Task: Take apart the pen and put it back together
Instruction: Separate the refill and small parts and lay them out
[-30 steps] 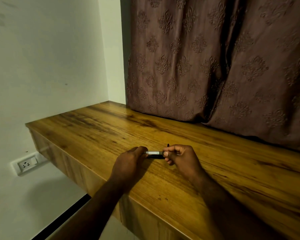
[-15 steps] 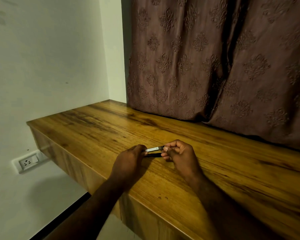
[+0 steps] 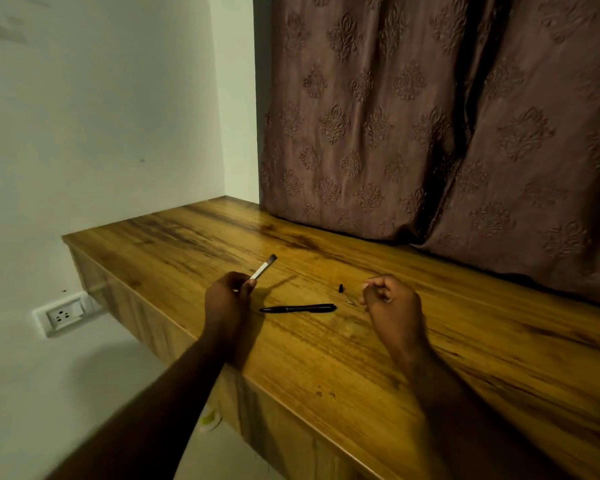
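Change: both hands, joined at the pen half a second ago, have drawn apart, and the pen is now in separate pieces.
Left hand (image 3: 226, 299): fingers pinched shut on the white refill (image 3: 264, 267), which sticks up and away from the hand, its dark end topmost.
Right hand (image 3: 390, 299): loosely curled just above the wood; whether it holds anything cannot be told.
Black barrel (image 3: 298, 308): lies flat on the wooden counter (image 3: 465, 341) between the two hands, touching neither.
Small black piece (image 3: 341, 288): rests just beyond the barrel, near the right hand.
Thin pale piece (image 3: 350, 300): lies beside the right fingertips, too small to identify.
Curtain (image 3: 430, 116): hangs behind the counter.
Socket (image 3: 61, 315): on the wall below, left.
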Demonstrator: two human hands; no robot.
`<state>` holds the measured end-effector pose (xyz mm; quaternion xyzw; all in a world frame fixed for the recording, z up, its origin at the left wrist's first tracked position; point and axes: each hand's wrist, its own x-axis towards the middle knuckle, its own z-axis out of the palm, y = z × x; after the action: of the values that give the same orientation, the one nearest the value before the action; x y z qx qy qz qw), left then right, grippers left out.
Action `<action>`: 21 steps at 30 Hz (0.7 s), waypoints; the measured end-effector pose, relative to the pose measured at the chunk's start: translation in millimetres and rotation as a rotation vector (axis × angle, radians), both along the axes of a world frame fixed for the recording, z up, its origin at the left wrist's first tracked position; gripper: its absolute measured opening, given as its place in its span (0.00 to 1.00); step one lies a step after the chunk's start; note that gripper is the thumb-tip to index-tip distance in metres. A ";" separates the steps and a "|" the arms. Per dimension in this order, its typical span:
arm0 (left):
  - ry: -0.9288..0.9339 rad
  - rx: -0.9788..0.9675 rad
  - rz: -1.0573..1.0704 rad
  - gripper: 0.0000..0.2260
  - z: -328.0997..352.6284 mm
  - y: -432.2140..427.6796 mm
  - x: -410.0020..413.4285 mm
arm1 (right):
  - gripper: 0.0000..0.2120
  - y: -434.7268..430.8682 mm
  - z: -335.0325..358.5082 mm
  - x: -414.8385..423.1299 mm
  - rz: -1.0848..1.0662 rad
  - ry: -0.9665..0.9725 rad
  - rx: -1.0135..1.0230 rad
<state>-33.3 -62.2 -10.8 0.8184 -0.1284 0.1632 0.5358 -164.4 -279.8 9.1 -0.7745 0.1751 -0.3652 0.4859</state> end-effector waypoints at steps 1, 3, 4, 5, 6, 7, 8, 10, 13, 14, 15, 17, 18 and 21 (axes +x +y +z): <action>0.051 -0.011 -0.018 0.04 -1.7 1.5 9.0 | 0.05 -6.5 -1.5 0.4 -0.042 0.012 -0.010; 0.086 0.009 -0.073 0.04 -3.3 1.2 20.0 | 0.04 -17.2 -3.8 2.4 -0.104 0.041 0.004; 0.068 0.064 -0.097 0.03 -2.5 0.1 22.7 | 0.04 -20.8 -5.3 3.9 -0.119 0.051 0.020; 0.031 0.148 -0.115 0.04 -2.2 -1.8 25.1 | 0.04 -23.1 -6.5 5.7 -0.126 0.060 0.033; -0.006 0.248 -0.123 0.05 -1.0 -4.0 26.3 | 0.04 -24.4 -7.8 7.4 -0.129 0.071 0.036; -0.024 0.335 -0.117 0.05 0.7 -6.2 28.5 | 0.04 -24.5 -8.4 9.0 -0.130 0.084 0.025; -0.027 0.406 -0.105 0.05 3.5 -8.4 30.2 | 0.04 -24.0 -8.1 10.5 -0.129 0.098 0.002; -0.003 0.486 -0.088 0.05 3.3 -13.5 40.4 | 0.04 -24.5 -10.2 14.4 -0.129 0.129 -0.045; 0.026 0.523 -0.100 0.05 4.6 -14.8 47.5 | 0.05 -22.8 -9.3 13.9 -0.114 0.157 -0.088; 0.042 0.515 -0.119 0.05 5.1 -16.3 50.1 | 0.05 -23.9 -10.4 15.4 -0.113 0.168 -0.100; 0.054 0.511 -0.136 0.05 5.4 -16.8 53.3 | 0.05 -24.3 -11.3 16.8 -0.112 0.181 -0.114; 0.081 0.494 -0.150 0.04 6.5 -17.1 56.6 | 0.05 -23.4 -12.6 18.2 -0.102 0.204 -0.137; 0.097 0.478 -0.146 0.03 6.5 -17.5 58.3 | 0.05 -22.8 -12.8 18.7 -0.098 0.213 -0.147; 0.085 0.447 -0.122 0.07 3.9 -18.6 61.5 | 0.05 -22.3 -12.2 19.2 -0.102 0.228 -0.173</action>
<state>28.2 -80.8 -6.9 0.9136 -0.1880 0.0637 0.3550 -145.2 -302.1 -3.2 -0.8400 0.2361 -0.3129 0.3752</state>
